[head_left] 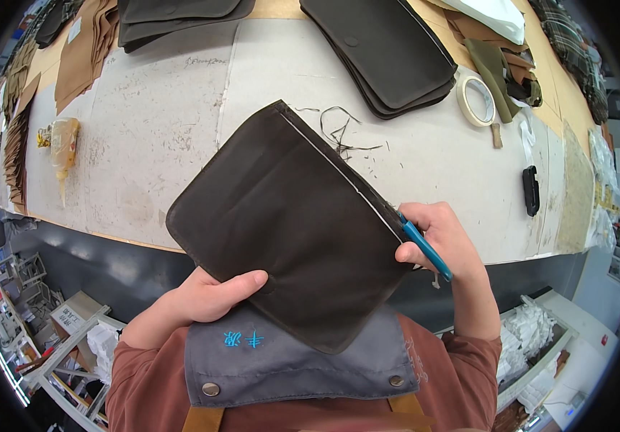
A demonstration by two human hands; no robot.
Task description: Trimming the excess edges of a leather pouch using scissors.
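Note:
A dark brown leather pouch (292,216) lies slantwise in front of me, its far part over the table's edge. A pale strip runs along its upper right edge. My left hand (216,295) grips the lower left side, thumb on top and the other fingers hidden underneath. At the right corner, my right hand (445,234) is closed around a slim teal-handled tool (426,248), which looks like thread snips. The tool's tip meets the pouch's edge; its blades are hidden. My right thumb rests near that same edge.
Stacked dark leather pouches (389,57) and another dark stack (180,18) sit at the back. Loose dark threads (342,129), a tape roll (475,101), a black holder (531,191) and a glue bottle (65,147) lie on the white-covered table (144,108). Brown pieces (86,50) lie left.

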